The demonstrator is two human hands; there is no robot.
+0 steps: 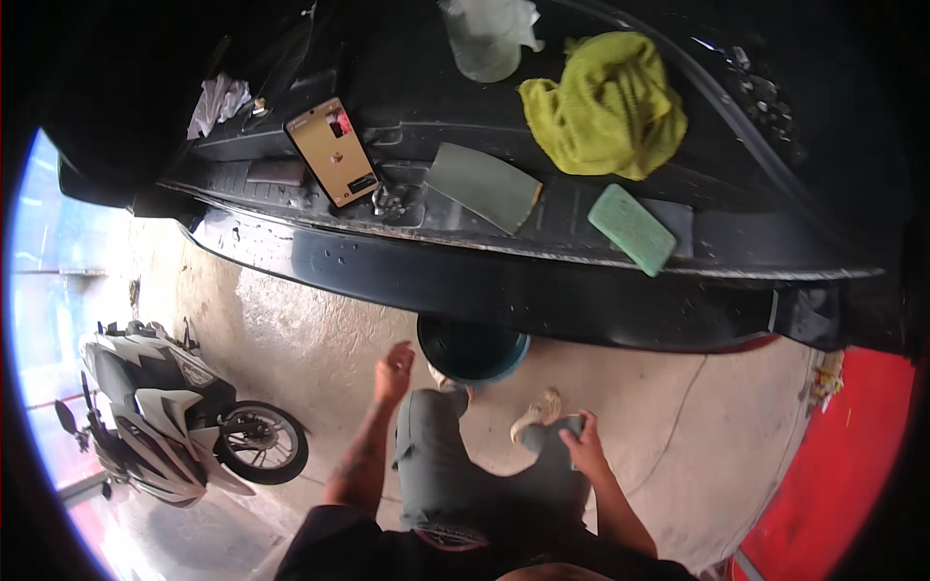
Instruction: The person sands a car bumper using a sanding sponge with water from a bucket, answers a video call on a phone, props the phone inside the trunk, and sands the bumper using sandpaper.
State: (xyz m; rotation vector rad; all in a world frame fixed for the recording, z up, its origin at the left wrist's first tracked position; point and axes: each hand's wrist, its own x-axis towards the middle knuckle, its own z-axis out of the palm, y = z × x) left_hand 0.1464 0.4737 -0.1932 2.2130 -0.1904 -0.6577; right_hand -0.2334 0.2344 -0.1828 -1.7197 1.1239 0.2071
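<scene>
My left hand [395, 373] hangs beside my left knee, near the dark bucket [475, 351]. Its fingers are loosely curled and partly apart, with nothing visible in them. Over my right knee, my right hand [584, 447] is closed on a dark grey sheet [550, 434] that looks like sandpaper. Ahead, on the ledge of a black car bumper [387, 266], lie a larger grey sandpaper sheet [484, 186] and a green block [632, 229], which overlaps a grey piece [670, 225]. A yellow-green cloth [610, 107] is bunched up behind them.
A phone [333, 152] with a lit screen lies left on the ledge, near crumpled paper [219, 103]. A translucent container [484, 44] stands farther back. A motorcycle [174, 416] is parked left; a red panel [843, 465] borders the right. A thin cable [683, 412] crosses the floor.
</scene>
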